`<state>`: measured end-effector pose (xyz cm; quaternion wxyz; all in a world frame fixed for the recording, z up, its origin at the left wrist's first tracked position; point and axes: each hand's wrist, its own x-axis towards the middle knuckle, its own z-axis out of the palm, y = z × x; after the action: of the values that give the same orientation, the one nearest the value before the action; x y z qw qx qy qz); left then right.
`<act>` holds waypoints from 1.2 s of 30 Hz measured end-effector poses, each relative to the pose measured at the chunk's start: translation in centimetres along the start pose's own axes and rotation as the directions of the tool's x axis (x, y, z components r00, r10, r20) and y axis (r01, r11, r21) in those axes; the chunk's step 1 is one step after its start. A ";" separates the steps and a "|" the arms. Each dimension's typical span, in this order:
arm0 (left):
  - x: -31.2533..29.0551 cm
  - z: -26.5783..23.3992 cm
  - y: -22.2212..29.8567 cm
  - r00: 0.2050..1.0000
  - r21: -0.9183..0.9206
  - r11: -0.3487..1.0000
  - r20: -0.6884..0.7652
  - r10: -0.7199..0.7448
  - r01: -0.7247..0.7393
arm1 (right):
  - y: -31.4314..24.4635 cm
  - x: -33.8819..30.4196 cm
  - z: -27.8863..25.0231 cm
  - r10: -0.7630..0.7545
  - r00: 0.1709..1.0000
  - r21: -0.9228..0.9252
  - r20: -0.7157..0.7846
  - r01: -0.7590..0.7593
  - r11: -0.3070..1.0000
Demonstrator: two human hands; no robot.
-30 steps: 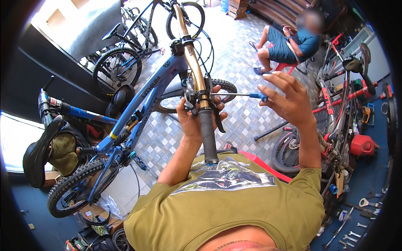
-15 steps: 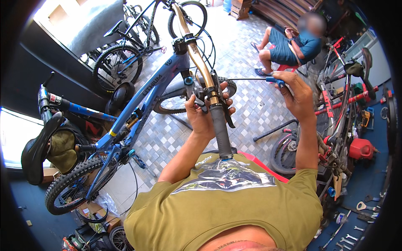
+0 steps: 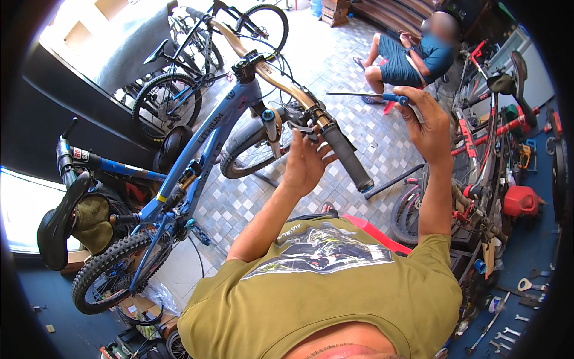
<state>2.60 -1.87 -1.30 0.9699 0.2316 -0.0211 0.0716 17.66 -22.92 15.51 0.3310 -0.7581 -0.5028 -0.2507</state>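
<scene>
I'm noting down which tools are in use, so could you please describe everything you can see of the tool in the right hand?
The screwdriver has a long, thin, grey metal shaft and a blue handle. It lies roughly level, its tip pointing to the person's left, above the black handlebar grip and apart from it. The right hand pinches its handle at the fingertips, raised in the air. Nothing else touches it; the tip's shape is too small to tell.

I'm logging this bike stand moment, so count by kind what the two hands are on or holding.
Handlebars, gold with a black handle sleeve, under the left hand: 1
Brake levers, by the left fingers: 1
Blue-handled screwdrivers, in the right hand: 1
Total: 3
</scene>
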 end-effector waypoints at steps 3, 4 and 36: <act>-0.5 1.9 -1.5 0.998 0.211 0.978 -0.065 0.010 0.004 | 0.3 -0.2 -0.4 0.009 1.000 -0.008 -0.015 -0.010 1.000; -0.5 2.8 -1.5 0.998 0.217 0.976 -0.057 -0.014 0.026 | 0.4 -0.3 -0.5 0.006 1.000 -0.011 -0.019 -0.007 1.000; -4.0 3.2 0.5 0.981 0.442 0.883 -0.176 -0.085 0.156 | 1.4 -2.3 -1.1 0.052 0.996 -0.074 -0.073 -0.058 0.996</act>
<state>-1.49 -3.41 1.49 0.8904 0.4461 0.0845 0.0313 18.01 -25.51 14.27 0.3265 -0.7743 -0.4598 -0.2871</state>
